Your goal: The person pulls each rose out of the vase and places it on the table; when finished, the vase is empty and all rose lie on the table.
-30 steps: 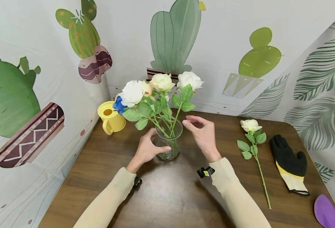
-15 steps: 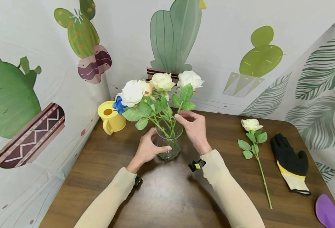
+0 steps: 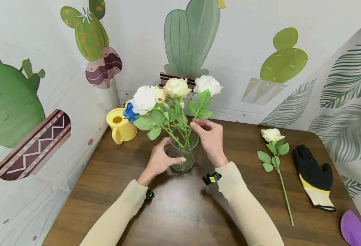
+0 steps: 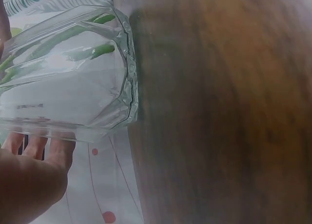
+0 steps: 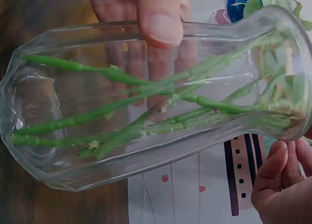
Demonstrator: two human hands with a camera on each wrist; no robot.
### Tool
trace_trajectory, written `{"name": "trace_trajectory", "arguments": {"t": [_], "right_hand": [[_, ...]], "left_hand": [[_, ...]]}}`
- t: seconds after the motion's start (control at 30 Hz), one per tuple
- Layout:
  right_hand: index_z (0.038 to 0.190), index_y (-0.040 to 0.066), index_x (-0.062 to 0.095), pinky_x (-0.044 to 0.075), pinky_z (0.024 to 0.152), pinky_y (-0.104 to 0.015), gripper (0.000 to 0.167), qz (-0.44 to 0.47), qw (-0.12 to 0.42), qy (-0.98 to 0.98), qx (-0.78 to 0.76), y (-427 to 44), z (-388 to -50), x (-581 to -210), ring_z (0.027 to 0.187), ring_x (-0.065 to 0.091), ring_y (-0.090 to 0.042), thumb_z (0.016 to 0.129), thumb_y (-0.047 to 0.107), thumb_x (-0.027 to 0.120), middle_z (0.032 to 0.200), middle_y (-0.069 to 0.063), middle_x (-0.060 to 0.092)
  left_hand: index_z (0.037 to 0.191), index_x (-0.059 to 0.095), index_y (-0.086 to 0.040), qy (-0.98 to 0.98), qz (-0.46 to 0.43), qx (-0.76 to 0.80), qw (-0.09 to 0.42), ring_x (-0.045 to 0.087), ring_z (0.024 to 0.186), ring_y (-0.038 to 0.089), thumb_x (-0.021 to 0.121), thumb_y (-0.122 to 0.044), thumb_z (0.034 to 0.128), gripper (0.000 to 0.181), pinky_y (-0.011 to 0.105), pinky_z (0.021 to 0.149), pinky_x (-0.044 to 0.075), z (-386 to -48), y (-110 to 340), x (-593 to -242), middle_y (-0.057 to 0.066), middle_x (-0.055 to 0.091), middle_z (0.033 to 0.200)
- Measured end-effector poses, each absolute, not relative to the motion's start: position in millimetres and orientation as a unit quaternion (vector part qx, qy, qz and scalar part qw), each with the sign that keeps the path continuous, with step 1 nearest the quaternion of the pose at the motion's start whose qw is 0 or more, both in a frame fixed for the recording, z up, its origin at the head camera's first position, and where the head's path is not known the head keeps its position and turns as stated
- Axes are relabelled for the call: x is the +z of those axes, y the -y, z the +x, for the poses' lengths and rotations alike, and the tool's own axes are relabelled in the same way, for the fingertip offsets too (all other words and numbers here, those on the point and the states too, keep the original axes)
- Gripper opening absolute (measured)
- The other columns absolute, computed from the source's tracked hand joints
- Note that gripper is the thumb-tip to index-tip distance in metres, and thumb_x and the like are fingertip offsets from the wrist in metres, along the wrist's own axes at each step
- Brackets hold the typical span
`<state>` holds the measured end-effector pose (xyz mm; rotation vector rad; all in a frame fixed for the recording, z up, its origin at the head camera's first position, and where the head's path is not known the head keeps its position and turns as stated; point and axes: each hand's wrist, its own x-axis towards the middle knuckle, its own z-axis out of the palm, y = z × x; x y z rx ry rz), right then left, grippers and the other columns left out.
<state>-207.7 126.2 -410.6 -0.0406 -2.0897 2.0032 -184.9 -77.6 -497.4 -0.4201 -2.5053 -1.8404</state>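
Note:
A clear glass vase (image 3: 190,160) stands upright on the brown table, holding several artificial roses. My left hand (image 3: 159,160) grips its body, thumb in front and fingers behind the glass. At the rim's right side, my right hand (image 3: 211,139) pinches the stem of the rightmost white rose (image 3: 208,84) between thumb and fingertips. Another white rose (image 3: 144,99), a cream rose (image 3: 177,87) and a blue flower (image 3: 130,112) lean out beside it. Through the glass, the right wrist view shows green stems (image 5: 73,119) crossing inside the vase (image 5: 112,173).
A yellow watering can (image 3: 125,132) is behind the vase on the left. To the right lie a single cream rose (image 3: 272,135), a black and yellow work glove (image 3: 314,174) and a purple, scoop-like object (image 3: 353,229). A printed cloth (image 3: 232,65) hangs behind the table.
The right hand has moved left from beside the vase and taken hold of the rightmost rose's stem. The left hand has kept its grip on the vase.

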Motion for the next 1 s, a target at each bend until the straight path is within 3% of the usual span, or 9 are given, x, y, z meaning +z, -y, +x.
{"name": "trace_trajectory", "arguments": {"t": [0.13,0.37,0.53,0.73,0.9,1.0], "right_hand": [[0.109,-0.002,0.083,0.058,0.078,-0.017,0.022,-0.017,0.132,0.707,0.694,-127,-206,-407,0.084,0.072,-0.004,0.094,0.014,0.085,0.105,-0.006,0.084],[0.108,-0.003,0.083,0.057,0.075,-0.02,0.021,-0.018,0.153,0.694,0.703,-132,-204,-397,0.079,0.069,-0.003,0.094,0.013,0.085,0.093,0.011,0.08],[0.105,-0.003,0.083,0.055,0.069,-0.02,0.019,-0.019,0.173,0.683,0.71,-136,-202,-391,0.073,0.066,-0.003,0.094,0.012,0.085,0.091,0.008,0.082],[0.103,-0.002,0.083,0.054,0.069,-0.019,0.014,-0.013,0.189,0.669,0.719,-139,-200,-385,0.073,0.067,-0.002,0.094,0.009,0.084,0.088,0.014,0.083],[0.099,0.002,0.083,0.055,0.068,-0.019,0.008,-0.013,0.209,0.658,0.723,-143,-199,-382,0.072,0.068,-0.002,0.094,0.008,0.084,0.092,0.008,0.085],[0.101,-0.002,0.082,0.055,0.068,-0.019,0.012,-0.011,0.217,0.65,0.728,-145,-197,-379,0.07,0.067,-0.003,0.094,0.007,0.084,0.092,0.008,0.085]], "left_hand": [[0.135,0.065,-0.013,0.798,-0.136,-0.587,0.005,0.069,0.132,0.029,0.101,-0.022,0.0769,0.069,0.051,0.119,0.054,-185,77,-497,0.01,0.074,0.136],[0.134,0.066,-0.014,0.798,-0.134,-0.588,0.005,0.069,0.133,0.029,0.102,-0.021,0.0747,0.07,0.051,0.12,0.054,-186,77,-496,0.009,0.074,0.135],[0.135,0.066,-0.013,0.794,-0.139,-0.592,0.006,0.069,0.133,0.028,0.102,-0.019,0.0748,0.071,0.051,0.12,0.054,-187,77,-496,0.009,0.074,0.136],[0.133,0.066,-0.014,0.797,-0.137,-0.588,0.008,0.069,0.132,0.028,0.103,-0.019,0.0739,0.07,0.051,0.119,0.055,-187,78,-496,0.009,0.075,0.134],[0.133,0.066,-0.014,0.796,-0.135,-0.59,0.006,0.069,0.133,0.027,0.103,-0.02,0.0735,0.071,0.05,0.12,0.054,-187,77,-497,0.008,0.075,0.134],[0.133,0.066,-0.015,0.799,-0.132,-0.587,0.005,0.069,0.133,0.027,0.103,-0.021,0.0736,0.07,0.05,0.12,0.054,-185,77,-497,0.007,0.074,0.134]]}}
